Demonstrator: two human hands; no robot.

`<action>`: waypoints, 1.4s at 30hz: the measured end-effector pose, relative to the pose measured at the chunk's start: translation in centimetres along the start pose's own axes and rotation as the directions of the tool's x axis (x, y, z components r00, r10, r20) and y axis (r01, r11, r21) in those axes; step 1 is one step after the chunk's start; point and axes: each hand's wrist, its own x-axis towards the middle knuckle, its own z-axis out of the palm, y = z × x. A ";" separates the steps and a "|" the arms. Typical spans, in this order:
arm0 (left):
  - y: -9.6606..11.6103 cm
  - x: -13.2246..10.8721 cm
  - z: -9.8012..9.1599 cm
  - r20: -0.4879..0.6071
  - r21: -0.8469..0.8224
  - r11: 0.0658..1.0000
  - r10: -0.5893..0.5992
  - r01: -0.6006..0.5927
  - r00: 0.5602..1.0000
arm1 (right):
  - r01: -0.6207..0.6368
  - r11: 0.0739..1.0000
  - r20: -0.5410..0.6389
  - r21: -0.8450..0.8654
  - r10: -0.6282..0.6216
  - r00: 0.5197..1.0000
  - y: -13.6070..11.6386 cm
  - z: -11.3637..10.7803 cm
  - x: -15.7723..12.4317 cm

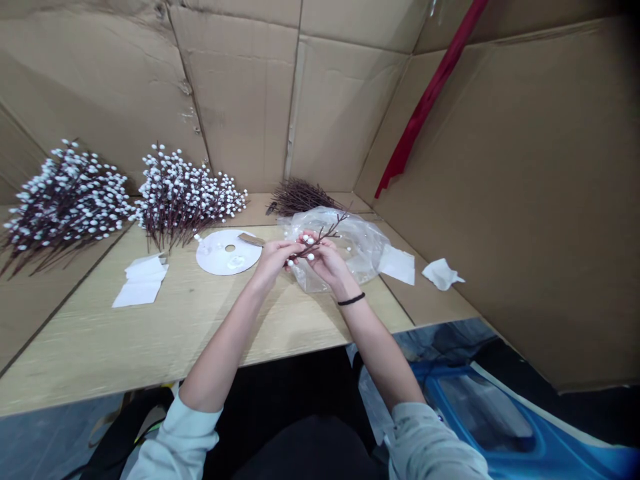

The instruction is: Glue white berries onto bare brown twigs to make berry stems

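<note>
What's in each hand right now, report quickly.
Left hand: closed, pinching the twig.
Right hand: partly closed, holding the same twig.

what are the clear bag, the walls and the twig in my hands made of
Clear bag: likely thin plastic, see-through with shiny crinkles. Walls: apparently cardboard, matte brown with folds and creases. Twig: dark brown, possibly plastic or wood; too small to tell.

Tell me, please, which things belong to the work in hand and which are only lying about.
Seem to belong:
berry twig between left hand and right hand
bare twigs
plastic bag
berry bunches
white disc

Probably lying about:
paper pieces
red strip, hanging
</note>
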 end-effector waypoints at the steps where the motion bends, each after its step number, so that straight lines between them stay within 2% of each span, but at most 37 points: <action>1: 0.0 0.0 0.0 0.004 -0.004 1.000 0.006 -0.006 1.000 | 0.000 1.000 0.000 0.001 0.000 1.000 0.0 0.0 0.0; 8: -0.3 0.2 0.1 0.007 -0.048 0.999 0.008 -0.007 1.000 | 0.051 0.999 -0.027 -0.009 -0.051 0.998 -0.1 0.4 -0.2; 16: -0.2 0.3 0.2 -0.015 -0.058 0.998 -0.004 0.003 1.000 | 0.054 0.998 -0.092 -0.008 -0.055 0.994 0.0 1.4 -0.4; 23: -0.2 0.4 0.1 0.020 -0.094 0.995 -0.010 0.012 1.000 | 0.095 0.995 -0.121 -0.009 -0.095 0.988 0.3 1.7 -0.5; 42: 0.5 0.1 0.2 0.027 -0.148 0.988 -0.035 0.039 0.999 | 0.136 0.989 -0.103 -0.055 -0.141 0.985 0.4 1.6 -0.5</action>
